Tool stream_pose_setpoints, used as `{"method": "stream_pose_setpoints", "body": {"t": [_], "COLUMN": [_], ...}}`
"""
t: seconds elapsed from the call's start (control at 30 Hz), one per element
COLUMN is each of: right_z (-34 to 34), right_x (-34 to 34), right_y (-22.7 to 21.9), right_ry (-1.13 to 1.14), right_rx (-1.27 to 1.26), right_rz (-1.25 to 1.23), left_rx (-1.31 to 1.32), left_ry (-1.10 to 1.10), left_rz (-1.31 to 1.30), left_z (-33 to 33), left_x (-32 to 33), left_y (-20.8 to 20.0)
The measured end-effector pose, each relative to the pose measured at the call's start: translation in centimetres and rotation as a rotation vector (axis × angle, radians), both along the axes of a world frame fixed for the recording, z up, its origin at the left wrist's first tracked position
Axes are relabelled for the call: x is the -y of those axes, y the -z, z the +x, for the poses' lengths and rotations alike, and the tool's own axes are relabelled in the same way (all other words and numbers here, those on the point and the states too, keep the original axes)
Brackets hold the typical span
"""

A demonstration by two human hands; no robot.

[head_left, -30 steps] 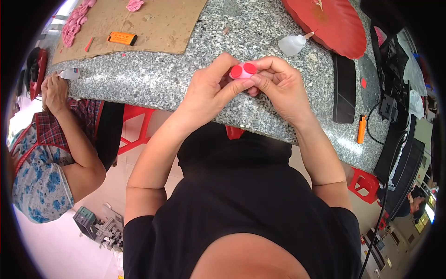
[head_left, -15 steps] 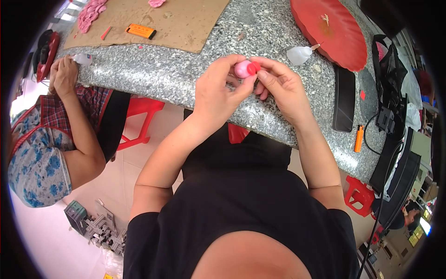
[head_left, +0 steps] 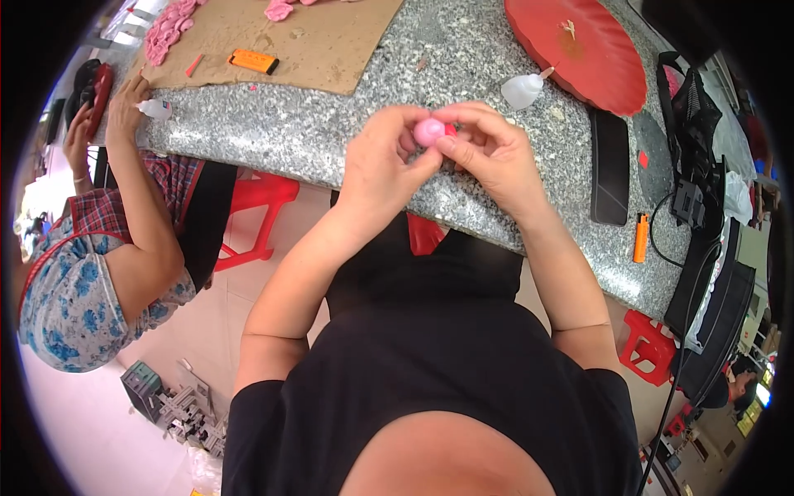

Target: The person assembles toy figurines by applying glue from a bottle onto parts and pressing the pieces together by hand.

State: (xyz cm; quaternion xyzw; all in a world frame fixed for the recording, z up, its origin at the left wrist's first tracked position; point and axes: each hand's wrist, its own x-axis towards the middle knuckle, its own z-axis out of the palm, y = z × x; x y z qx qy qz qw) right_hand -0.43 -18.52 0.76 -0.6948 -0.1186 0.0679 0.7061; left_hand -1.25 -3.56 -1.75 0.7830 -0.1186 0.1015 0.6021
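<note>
A small glossy pink ball (head_left: 429, 132) with a red piece (head_left: 451, 130) at its right side is held between my two hands, above the granite table's near part. My left hand (head_left: 382, 157) is closed, its thumb and fingers round the ball's left side. From the right, my right hand (head_left: 498, 161) pinches at the ball and the red piece with thumb and forefinger. The fingers partly cover the red piece, so its full shape is hidden. Beyond my right hand lies a white squeeze bottle (head_left: 521, 93) with a thin needle tip.
A red scalloped tray (head_left: 608, 78) lies at the far right, above a black phone (head_left: 609, 169) and an orange lighter (head_left: 641, 238). Cardboard (head_left: 331, 58) bears pink pieces (head_left: 169, 37) and an orange-and-black item (head_left: 253, 60). At left, a co-worker's hand (head_left: 128, 103) is near another small bottle (head_left: 155, 109).
The pink ball has turned in my fingers, so less of the red piece shows. My right thumb now presses nearer the ball. The co-worker's hands have moved apart, one reaching farther up the table.
</note>
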Motion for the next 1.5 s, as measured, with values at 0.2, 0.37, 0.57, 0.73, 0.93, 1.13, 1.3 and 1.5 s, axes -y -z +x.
{"method": "stream_pose_setpoints", "body": {"t": [0.2,0.37,0.57,0.73,0.93,1.13,1.3,1.5], "right_z": [-1.1,-1.9,-0.9,-0.8,-1.2,-1.1,-1.1,-0.9], "right_x": [1.5,1.1,1.6,2.1,1.6,1.0,2.0,1.0], "right_y": [2.2,-0.1,-0.3,-0.6,0.3,0.8,0.2,1.1], "right_ry": [0.074,0.1,0.014,-0.044,-0.002,-0.019,-0.061,-0.048], "right_rx": [0.397,0.473,0.349,0.261,0.192,0.173,0.026,0.065], "right_rz": [-0.417,-0.746,-0.693,-0.615,-0.414,-0.16,-0.115,-0.148], "left_rx": [0.192,0.215,-0.145,-0.229,-0.165,-0.23,-0.299,-0.318], "left_ry": [0.079,0.168,0.285,0.331,0.358,0.296,0.339,0.337], "left_rz": [0.234,0.319,-0.062,-0.225,-0.107,-0.11,-0.252,-0.229], "left_z": [-1.8,-1.2,0.0,0.0,0.4,-0.5,-0.2,-0.3], "left_x": [0.2,-0.6,-1.3,-0.8,-1.4,-1.3,-0.2,-1.1], "left_y": [1.9,0.0,0.7,1.0,0.6,0.6,0.1,0.9]}}
